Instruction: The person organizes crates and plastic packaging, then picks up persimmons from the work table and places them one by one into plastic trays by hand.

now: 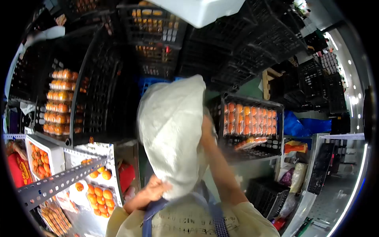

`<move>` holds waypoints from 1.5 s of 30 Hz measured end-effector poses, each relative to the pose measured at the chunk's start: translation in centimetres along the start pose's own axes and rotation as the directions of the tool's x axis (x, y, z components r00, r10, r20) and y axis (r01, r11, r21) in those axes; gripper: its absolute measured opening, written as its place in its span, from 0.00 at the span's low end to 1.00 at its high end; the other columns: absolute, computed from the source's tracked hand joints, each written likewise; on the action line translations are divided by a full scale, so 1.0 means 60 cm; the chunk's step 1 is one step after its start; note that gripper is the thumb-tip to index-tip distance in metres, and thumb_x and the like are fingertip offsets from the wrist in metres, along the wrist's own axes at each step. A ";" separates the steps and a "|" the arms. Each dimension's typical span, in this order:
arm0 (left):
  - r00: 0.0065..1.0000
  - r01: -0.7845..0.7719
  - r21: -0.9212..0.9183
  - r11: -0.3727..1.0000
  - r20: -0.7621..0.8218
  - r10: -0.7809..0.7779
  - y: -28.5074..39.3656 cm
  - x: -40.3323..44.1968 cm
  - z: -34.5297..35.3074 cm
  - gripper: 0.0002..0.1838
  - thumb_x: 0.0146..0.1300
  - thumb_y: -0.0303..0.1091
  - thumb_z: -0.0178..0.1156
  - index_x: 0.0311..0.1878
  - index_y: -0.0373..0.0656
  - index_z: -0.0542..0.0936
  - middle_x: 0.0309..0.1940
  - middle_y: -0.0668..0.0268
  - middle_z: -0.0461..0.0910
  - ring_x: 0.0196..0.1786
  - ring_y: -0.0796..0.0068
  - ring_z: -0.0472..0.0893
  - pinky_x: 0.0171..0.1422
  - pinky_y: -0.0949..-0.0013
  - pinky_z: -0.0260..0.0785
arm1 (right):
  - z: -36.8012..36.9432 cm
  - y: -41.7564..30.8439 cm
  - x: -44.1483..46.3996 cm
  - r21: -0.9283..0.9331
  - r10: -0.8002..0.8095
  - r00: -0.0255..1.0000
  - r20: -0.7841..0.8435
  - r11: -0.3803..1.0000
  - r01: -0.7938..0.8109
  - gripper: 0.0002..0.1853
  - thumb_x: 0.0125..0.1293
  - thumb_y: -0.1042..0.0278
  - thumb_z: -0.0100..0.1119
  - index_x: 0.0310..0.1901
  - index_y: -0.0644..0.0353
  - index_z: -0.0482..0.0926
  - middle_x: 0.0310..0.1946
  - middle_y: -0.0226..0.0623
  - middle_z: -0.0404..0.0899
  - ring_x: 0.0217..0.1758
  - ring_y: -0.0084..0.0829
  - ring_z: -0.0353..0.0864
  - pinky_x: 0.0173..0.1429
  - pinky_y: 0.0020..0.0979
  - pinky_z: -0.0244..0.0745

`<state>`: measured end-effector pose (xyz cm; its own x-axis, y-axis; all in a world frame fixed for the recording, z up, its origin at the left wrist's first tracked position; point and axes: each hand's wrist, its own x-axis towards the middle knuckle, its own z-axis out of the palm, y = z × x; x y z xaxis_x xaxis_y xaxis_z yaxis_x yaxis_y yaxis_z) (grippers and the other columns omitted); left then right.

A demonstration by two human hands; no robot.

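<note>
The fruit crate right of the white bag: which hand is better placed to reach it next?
Likely the right hand: it is nearer the crate, though the white bag partly hides it. The left hand grips the bag's lower end, farther away.

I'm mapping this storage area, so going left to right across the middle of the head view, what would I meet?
A stack of packs of orange fruit → a pale sack, with the right hand at its lower end → rows of packed orange-red fruit → blue sheeting.
</note>
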<state>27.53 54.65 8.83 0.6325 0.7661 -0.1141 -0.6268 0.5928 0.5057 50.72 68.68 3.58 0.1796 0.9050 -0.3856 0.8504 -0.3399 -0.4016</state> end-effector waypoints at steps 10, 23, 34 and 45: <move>0.970 -0.214 0.287 0.934 -0.049 0.237 -0.011 0.017 0.019 0.19 0.62 0.28 0.54 0.55 0.33 0.70 0.48 0.59 0.77 0.50 0.70 0.76 0.56 0.65 0.66 | 0.170 0.079 0.057 0.026 -0.019 0.994 -0.108 0.999 0.022 0.29 0.51 0.58 0.60 0.52 0.63 0.65 0.32 0.53 0.79 0.36 0.53 0.79 0.43 0.46 0.73; 0.917 -0.241 0.241 0.940 -0.259 0.302 -0.001 0.034 0.014 0.14 0.59 0.30 0.59 0.46 0.34 0.75 0.38 0.63 0.80 0.36 0.75 0.79 0.41 0.71 0.71 | 0.189 0.026 -0.062 -0.189 -0.403 0.891 0.208 0.877 0.441 0.26 0.52 0.59 0.60 0.53 0.54 0.67 0.31 0.47 0.81 0.35 0.45 0.81 0.39 0.43 0.74; 0.992 -0.024 0.217 0.976 -0.115 0.050 0.025 0.015 0.025 0.14 0.63 0.33 0.52 0.49 0.38 0.73 0.43 0.63 0.77 0.41 0.73 0.77 0.45 0.69 0.68 | 0.246 0.010 -0.031 -0.151 -0.302 0.944 0.134 0.935 0.320 0.21 0.56 0.60 0.56 0.51 0.55 0.71 0.33 0.46 0.81 0.36 0.44 0.81 0.40 0.41 0.74; 0.609 -0.013 0.501 0.865 -0.682 0.405 0.069 0.164 0.051 0.24 0.69 0.49 0.45 0.59 0.40 0.67 0.50 0.58 0.73 0.49 0.63 0.75 0.53 0.61 0.70 | 0.233 -0.012 0.030 0.089 -0.262 0.963 0.057 0.962 0.256 0.16 0.59 0.61 0.53 0.48 0.57 0.75 0.34 0.45 0.81 0.38 0.44 0.81 0.41 0.39 0.74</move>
<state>32.55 63.90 12.42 -0.1786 0.8759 -0.4481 -0.3227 0.3781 0.8677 43.51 67.00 -8.44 -0.0777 0.9464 -0.3136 0.8205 -0.1180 -0.5594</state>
